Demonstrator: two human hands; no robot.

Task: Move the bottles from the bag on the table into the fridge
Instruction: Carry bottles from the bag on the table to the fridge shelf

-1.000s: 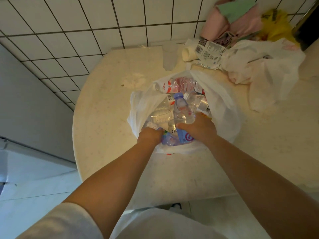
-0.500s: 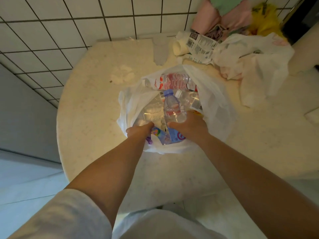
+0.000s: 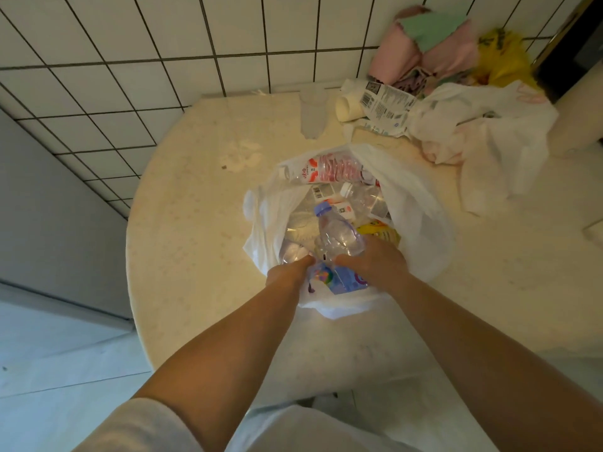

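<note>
White wall tiles with dark joints are seen behind a round, pale counter [image 3: 195, 256], on which a white plastic bag [image 3: 414, 203] stands open.

From the fingers outward: the fingers [image 3: 346, 260] of the right hand [image 3: 375, 264] are curled round the lower body of a clear bottle with a blue cap [image 3: 336, 234], which is held with its cap pointing to 12 o'clock, probably so that it can be drawn out of the bag by its body. The left hand [image 3: 287, 274] is placed at 9 o'clock of this bottle, at the near rim of the bag; its fingers are hidden among the plastic, so it cannot be told whether something is grasped. It is judged that the bag is steadied by it.

The task's bottles are all in the bag on the counter; no fridge is seen. At least four bottles can be counted: the blue-capped one, one with a red and white label [image 3: 326, 168] lying across the far rim at 12 o'clock, one with a white cap [image 3: 362, 199] at 1 o'clock, and a clear one [image 3: 301, 228] at 10 o'clock. A yellow packet [image 3: 381, 232] is also inside. More may be hidden below.

At 1 to 2 o'clock of the bag, one crumpled white bag [image 3: 489, 138], one printed wrapper [image 3: 385, 106] and a heap of coloured cloths [image 3: 434, 50] are lying.
</note>
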